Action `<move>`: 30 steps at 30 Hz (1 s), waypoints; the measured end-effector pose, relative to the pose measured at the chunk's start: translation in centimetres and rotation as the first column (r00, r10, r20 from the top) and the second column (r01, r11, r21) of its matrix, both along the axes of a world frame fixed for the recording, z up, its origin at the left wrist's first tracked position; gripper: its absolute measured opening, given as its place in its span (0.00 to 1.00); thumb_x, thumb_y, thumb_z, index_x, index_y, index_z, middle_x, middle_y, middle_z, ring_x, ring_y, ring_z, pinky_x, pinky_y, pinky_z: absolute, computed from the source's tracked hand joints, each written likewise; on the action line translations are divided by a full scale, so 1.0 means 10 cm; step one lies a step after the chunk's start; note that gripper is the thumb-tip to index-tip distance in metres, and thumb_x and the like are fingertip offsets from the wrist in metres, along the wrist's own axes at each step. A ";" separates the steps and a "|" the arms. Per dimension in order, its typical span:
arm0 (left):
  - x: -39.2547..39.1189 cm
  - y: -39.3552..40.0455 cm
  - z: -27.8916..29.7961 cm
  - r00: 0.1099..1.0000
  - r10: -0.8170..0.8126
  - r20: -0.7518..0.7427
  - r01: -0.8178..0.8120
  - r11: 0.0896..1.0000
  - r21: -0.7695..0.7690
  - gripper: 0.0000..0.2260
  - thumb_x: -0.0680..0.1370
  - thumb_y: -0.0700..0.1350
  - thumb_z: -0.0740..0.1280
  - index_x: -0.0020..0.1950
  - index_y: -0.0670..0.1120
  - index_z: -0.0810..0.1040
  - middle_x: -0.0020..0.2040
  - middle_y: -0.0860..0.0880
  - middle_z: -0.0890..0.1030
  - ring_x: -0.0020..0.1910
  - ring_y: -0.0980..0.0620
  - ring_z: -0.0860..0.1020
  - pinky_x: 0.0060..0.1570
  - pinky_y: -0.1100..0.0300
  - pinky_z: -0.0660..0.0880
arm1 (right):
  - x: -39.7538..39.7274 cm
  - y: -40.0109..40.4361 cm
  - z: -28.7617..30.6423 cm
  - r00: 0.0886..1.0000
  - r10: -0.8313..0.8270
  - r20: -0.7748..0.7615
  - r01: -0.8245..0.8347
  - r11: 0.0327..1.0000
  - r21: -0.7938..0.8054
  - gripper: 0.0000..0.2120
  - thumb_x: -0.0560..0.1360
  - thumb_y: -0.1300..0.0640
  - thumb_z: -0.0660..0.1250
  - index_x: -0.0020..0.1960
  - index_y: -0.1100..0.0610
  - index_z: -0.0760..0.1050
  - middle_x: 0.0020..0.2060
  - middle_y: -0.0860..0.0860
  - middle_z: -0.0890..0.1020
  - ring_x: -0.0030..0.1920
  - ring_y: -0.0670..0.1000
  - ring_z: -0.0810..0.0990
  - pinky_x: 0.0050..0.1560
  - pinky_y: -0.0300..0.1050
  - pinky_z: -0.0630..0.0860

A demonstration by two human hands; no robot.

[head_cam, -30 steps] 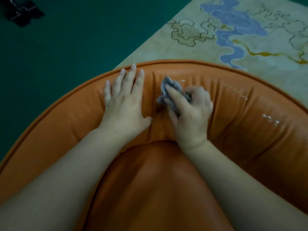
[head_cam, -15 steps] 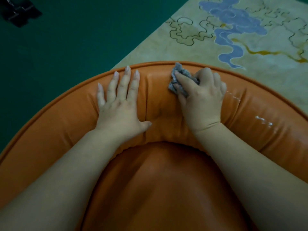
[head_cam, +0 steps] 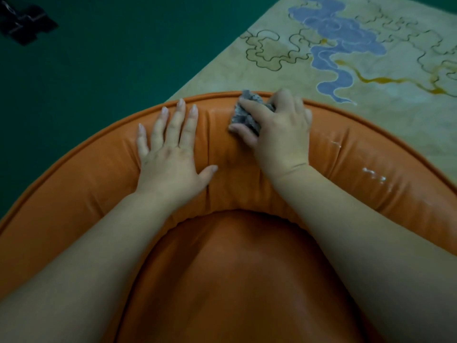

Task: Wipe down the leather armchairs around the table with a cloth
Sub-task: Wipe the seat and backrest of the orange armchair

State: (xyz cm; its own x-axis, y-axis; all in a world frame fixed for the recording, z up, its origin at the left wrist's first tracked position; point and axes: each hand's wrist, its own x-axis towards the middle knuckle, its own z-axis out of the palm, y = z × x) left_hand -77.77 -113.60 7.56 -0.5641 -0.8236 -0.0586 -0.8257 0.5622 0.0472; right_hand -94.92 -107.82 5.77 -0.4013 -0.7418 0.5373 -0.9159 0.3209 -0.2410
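1. Carpet (head_cam: 103, 78) of dark green fills the far left, with a black object (head_cam: 23, 23) lying on it in the corner, too dim to identify
2. Left hand (head_cam: 170, 154) lies flat on the curved backrest of the orange leather armchair (head_cam: 81, 179), fingers straight and spread, gripping nothing, thumb out toward the middle; sits in much the same spot as a second ago, so probably just steadies the body
3. Cloth (head_cam: 247, 112), grey and crumpled, now sits right at the piped top rim of the backrest, bunched under the right hand; a second ago lay lower on the padded roll, so has travelled up and slightly rightward in one stroke
4. Right hand (head_cam: 277, 134) grips that cloth, fingers curled round it, index finger stretched across the top and thumb pressed against the leather beneath
5. Suggests one vertical pass over the middle of the backrest is finished at the rim, with the next stroke likely due beside it
6. Pale wet-looking specks (head_cam: 373, 175) glint on the leather further right, apart from the cloth, apparently still unwiped
7. Patterned rug (head_cam: 371, 70), beige with blue and yellow swirls, spreads beyond the chair at upper right
8. Seat cushion (head_cam: 247, 280) below shows no cloth contact; other armchairs and the table out of view, so most of the job likely remains
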 end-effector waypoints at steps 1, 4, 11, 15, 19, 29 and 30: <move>0.00 0.00 -0.01 0.998 -0.017 -0.057 0.013 0.997 -0.074 0.41 0.75 0.61 0.64 0.79 0.49 0.44 0.79 0.48 0.43 0.77 0.46 0.43 0.63 0.58 0.22 | -0.04 0.08 0.01 1.000 0.005 0.005 -0.005 1.000 -0.006 0.19 0.71 0.39 0.67 0.57 0.47 0.80 0.43 0.56 0.75 0.45 0.60 0.74 0.43 0.48 0.61; -0.02 0.00 -0.12 0.993 0.006 -0.119 -0.019 0.993 -0.112 0.42 0.73 0.63 0.65 0.79 0.51 0.47 0.79 0.51 0.46 0.77 0.46 0.45 0.72 0.41 0.39 | -0.27 0.35 0.00 0.995 -0.096 -0.027 0.096 0.995 0.019 0.14 0.73 0.41 0.65 0.53 0.47 0.81 0.43 0.56 0.75 0.45 0.60 0.74 0.43 0.47 0.59; -0.46 0.21 -0.05 0.968 -0.126 -0.215 0.102 0.987 -0.121 0.40 0.73 0.62 0.66 0.78 0.51 0.51 0.79 0.50 0.48 0.77 0.46 0.46 0.73 0.43 0.44 | -0.34 0.65 0.01 0.980 -0.183 0.082 0.190 0.978 -0.086 0.12 0.72 0.44 0.69 0.51 0.49 0.82 0.41 0.56 0.75 0.44 0.60 0.74 0.43 0.48 0.63; -0.75 0.34 -0.06 0.967 -0.112 -0.228 0.090 0.990 -0.104 0.42 0.72 0.62 0.69 0.78 0.50 0.51 0.79 0.49 0.49 0.77 0.45 0.48 0.74 0.43 0.46 | -0.24 0.41 -0.04 0.992 -0.119 -0.047 0.120 0.993 0.010 0.13 0.71 0.44 0.68 0.53 0.46 0.82 0.42 0.55 0.75 0.44 0.59 0.74 0.42 0.47 0.58; -0.73 0.33 -0.13 0.978 -0.109 -0.180 0.081 0.984 -0.157 0.43 0.71 0.64 0.68 0.78 0.51 0.51 0.79 0.47 0.51 0.77 0.44 0.50 0.74 0.42 0.49 | -0.36 0.61 -0.10 0.977 -0.184 -0.107 0.188 0.982 0.020 0.11 0.72 0.44 0.68 0.52 0.47 0.82 0.41 0.55 0.75 0.42 0.59 0.74 0.41 0.48 0.57; -0.72 0.35 -0.15 0.981 -0.108 -0.162 0.075 0.978 -0.197 0.43 0.70 0.66 0.66 0.78 0.50 0.54 0.78 0.46 0.55 0.76 0.42 0.53 0.74 0.42 0.50 | -0.58 1.55 -0.15 0.944 -0.302 -0.133 0.312 0.948 0.063 0.12 0.74 0.45 0.66 0.52 0.49 0.82 0.40 0.56 0.74 0.41 0.59 0.73 0.39 0.48 0.55; -0.72 0.35 -0.16 0.981 -0.109 -0.163 0.076 0.977 -0.200 0.43 0.70 0.66 0.67 0.78 0.49 0.55 0.78 0.45 0.56 0.76 0.42 0.53 0.73 0.42 0.51 | -0.58 1.65 -0.17 0.941 -0.310 -0.136 0.322 0.944 0.076 0.12 0.74 0.46 0.66 0.52 0.50 0.82 0.40 0.56 0.74 0.41 0.59 0.73 0.39 0.48 0.54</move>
State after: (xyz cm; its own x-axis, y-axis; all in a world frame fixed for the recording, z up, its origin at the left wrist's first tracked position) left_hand -84.98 -110.05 5.97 -0.6261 -0.7537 0.1999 -0.7585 0.6481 0.0681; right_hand -100.69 -91.35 4.09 -0.5600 -0.6374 0.5292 -0.7839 0.6144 -0.0896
